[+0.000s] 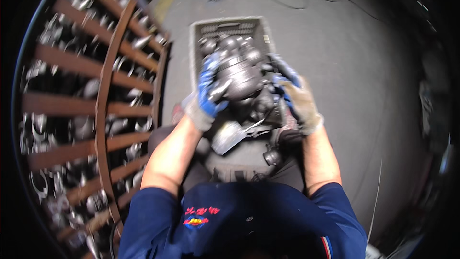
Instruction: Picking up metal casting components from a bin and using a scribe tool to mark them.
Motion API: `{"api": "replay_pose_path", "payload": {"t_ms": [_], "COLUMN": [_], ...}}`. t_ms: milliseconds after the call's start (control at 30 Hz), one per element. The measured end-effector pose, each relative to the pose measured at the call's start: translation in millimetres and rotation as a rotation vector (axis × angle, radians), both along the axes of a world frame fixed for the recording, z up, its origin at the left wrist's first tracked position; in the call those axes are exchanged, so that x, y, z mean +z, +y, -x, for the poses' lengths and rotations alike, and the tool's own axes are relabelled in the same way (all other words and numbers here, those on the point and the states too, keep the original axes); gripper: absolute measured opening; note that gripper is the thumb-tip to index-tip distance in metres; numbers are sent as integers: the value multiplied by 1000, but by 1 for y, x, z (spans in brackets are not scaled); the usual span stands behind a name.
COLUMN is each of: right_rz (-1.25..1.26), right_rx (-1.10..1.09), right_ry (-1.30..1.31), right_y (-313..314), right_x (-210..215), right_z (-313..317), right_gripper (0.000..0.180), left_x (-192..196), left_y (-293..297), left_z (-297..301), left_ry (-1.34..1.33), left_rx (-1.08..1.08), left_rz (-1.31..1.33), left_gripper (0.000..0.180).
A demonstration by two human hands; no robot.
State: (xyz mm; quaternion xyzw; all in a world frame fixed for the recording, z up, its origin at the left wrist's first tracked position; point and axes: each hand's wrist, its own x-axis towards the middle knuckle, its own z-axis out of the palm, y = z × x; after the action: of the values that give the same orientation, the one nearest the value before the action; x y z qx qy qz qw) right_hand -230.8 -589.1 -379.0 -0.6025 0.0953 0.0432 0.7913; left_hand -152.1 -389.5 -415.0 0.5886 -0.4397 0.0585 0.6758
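A rounded dark grey metal casting (pixel 239 77) with a short stub on its side is held above the crate, smeared by motion. My left hand (pixel 207 88), in a blue-coated glove with a grey cuff, is closed round the casting's left side. To the right of the casting, my right hand (pixel 298 93), gloved in blue and grey-beige, has its fingers stretched forward and apart from the thumb. A gap seems to separate it from the casting, and I make out nothing in its grasp. Beneath both hands, more dark castings (pixel 230 43) fill a grey plastic crate (pixel 193 57).
A rusty slatted metal cage (pixel 103 81) full of shiny metal parts stands close on my left. Between my legs are a pale flat piece (pixel 227 136) and a small dark casting (pixel 272 156). A black cable (pixel 297 7) crosses the grey floor beyond the crate.
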Motion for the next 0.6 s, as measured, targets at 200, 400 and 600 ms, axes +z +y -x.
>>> {"api": "replay_pose_path", "payload": {"t_ms": [200, 400, 600], "right_rz": [633, 883, 900], "right_rx": [6, 58, 92], "right_ry": [-199, -304, -272], "right_y": [25, 26, 28], "right_x": [13, 6, 6], "right_z": [-6, -1, 0], "right_gripper": [38, 34, 33], "left_x": [-30, -16, -37], "left_y": [17, 23, 29], "left_z": [2, 7, 2], "left_ry": [779, 623, 301], "left_rx": [-185, -196, 182], "left_rz": [338, 314, -156], "left_gripper": [60, 51, 61]}}
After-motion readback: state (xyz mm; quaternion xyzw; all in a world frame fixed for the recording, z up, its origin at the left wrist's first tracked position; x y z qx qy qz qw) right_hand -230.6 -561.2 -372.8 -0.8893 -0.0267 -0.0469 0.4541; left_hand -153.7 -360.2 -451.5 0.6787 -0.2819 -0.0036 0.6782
